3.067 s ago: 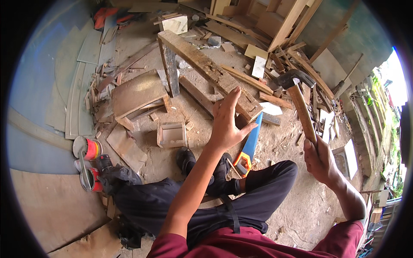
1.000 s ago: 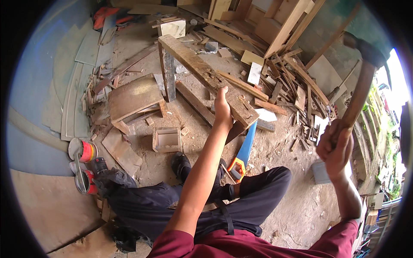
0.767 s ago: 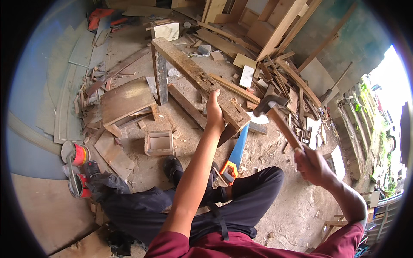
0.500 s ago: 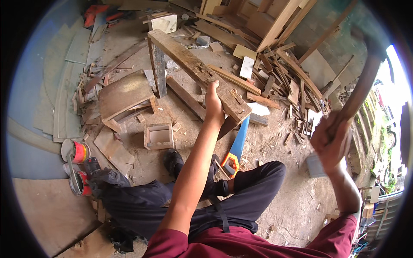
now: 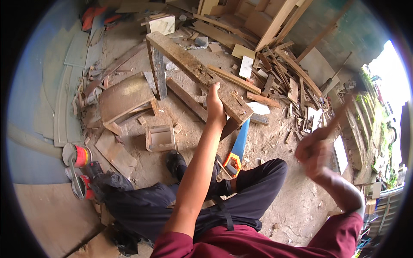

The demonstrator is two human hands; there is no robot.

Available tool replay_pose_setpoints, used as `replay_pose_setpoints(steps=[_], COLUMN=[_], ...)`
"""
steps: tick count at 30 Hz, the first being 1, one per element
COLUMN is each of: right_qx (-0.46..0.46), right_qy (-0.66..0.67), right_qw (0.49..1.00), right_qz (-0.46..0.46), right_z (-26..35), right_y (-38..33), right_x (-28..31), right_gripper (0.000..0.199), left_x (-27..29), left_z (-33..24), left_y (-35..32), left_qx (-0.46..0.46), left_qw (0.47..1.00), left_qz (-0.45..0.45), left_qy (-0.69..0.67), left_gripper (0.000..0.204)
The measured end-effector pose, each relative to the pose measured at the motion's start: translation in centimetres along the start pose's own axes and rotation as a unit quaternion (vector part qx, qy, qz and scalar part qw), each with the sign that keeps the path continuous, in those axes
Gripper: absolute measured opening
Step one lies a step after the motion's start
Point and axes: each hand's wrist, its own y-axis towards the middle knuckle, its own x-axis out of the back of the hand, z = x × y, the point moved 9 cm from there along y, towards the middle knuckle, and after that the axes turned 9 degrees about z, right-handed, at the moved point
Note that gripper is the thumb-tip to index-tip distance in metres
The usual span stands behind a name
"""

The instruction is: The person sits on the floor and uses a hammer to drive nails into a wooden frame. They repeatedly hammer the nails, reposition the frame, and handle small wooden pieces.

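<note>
My left hand (image 5: pixel 216 106) grips a wooden frame (image 5: pixel 185 60) near the close end of its top beam, thumb lying over the upper face. The beam is worn, with a slot and splintered wood near that end; one dark leg stands under its far end. Out to the right, my right hand (image 5: pixel 313 155) is closed round the handle of a hammer (image 5: pixel 340 118), raised and smeared by motion, its dark head up and to the right. A blue handsaw (image 5: pixel 239 144) with an orange handle rests below the frame's near end, by my foot.
A small wooden box (image 5: pixel 160 138) and a larger wooden panel piece (image 5: pixel 128 98) lie left of the frame. Scrap wood (image 5: pixel 297 92) is heaped at the back right. Two paint tins (image 5: pixel 81 155) stand at the left. Wood chips litter the floor.
My right hand has swung the hammer down and to the left, and the hammer head sits lower than before. My left hand and the frame have barely shifted.
</note>
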Motion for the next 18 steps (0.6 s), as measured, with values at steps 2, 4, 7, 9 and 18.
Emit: replay_pose_setpoints(steps=[2,4,7,9,18], right_qx=[-0.316,-0.517,-0.394,-0.162,-0.393], right_qy=[-0.117,0.137,0.237,0.033,-0.158], right_qw=[0.923,0.843,0.887,0.986,0.882], right_qz=[0.183,0.058,-0.049,-0.036,0.206], right_z=[-4.9,-5.0,-2.5,3.6,-2.6], right_y=[-2.6,-4.0,-0.5,3.8,-1.8], right_x=[-3.8,-3.1,0.4,2.3,-3.4], right_gripper=[0.037,0.031,0.028,0.044,0.046], left_x=[-0.4,-0.4,0.5,1.5,3.0], left_z=[-1.3,-1.6,-1.1,-1.0,0.0], left_y=[-0.5,-0.6,0.2,0.9,1.3], left_qx=[-0.017,-0.017,0.006,0.006,0.006], left_qw=[1.0,1.0,1.0,0.999,1.0], left_qz=[0.006,0.012,0.021,0.03,0.008], left_qy=[0.017,0.012,-0.014,-0.026,0.001], left_gripper=[0.048,0.047,0.046,0.045,0.048])
